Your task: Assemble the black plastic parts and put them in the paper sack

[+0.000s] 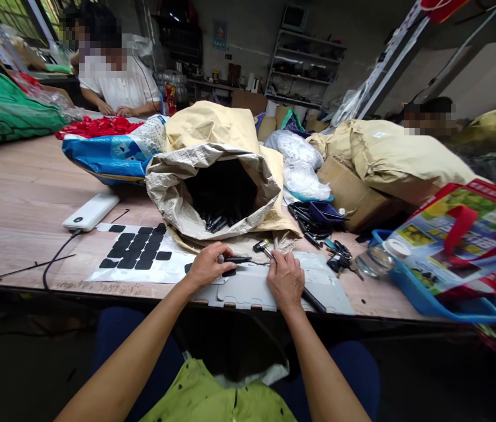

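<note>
Black pads (pixel 136 249) are laid at nine o'clock of the left hand (pixel 206 266); pieces (pixel 218 224) are heaped in the sack (pixel 162 190) at twelve; one black piece (pixel 238 259) is pinched by that hand; the hammer (pixel 313 300) is gripped by the right hand (pixel 286 280); finished share cannot be told.

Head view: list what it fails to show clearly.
All in the head view:
Black piece: left end under the left hand.
Hammer: mid-handle behind the right hand.
Open sack: depths lost in shadow.
Blue basket: contents mostly behind the red bag.
Green bag: cut off by the left edge.
</note>
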A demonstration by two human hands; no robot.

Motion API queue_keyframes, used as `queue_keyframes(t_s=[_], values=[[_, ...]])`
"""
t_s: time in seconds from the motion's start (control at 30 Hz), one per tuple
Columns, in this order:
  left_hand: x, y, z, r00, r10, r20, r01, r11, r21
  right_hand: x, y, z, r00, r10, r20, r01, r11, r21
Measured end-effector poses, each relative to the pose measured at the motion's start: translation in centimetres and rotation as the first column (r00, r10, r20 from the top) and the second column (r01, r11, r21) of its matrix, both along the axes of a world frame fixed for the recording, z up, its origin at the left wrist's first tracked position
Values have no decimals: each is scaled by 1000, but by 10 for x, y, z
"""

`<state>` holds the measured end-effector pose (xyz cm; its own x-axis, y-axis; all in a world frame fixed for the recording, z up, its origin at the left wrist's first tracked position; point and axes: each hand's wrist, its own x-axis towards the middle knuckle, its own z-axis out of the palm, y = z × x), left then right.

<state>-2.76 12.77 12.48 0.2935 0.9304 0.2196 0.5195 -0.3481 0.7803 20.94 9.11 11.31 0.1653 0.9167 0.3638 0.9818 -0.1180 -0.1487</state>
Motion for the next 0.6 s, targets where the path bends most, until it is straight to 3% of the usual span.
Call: queue_keyframes(t_s=[0.13, 0.33, 0.47, 0.6], values=[[0, 4, -12, 999, 12, -46, -13, 1000, -8, 0, 1, 0, 1000, 4, -2, -4, 1000, 0], [-1, 5, -12, 999, 10, -36, -11, 1000, -25, 3, 1, 11, 987, 43, -158, -42, 999, 7], [-1, 6, -15, 999, 18, -49, -19, 1000, -21, -11, -15, 24, 918, 186, -349, -152, 981, 123], [-1, 6, -17, 999, 19, -43, -21, 999, -28, -33, -34, 26, 826, 320, -465, -298, 947, 122]])
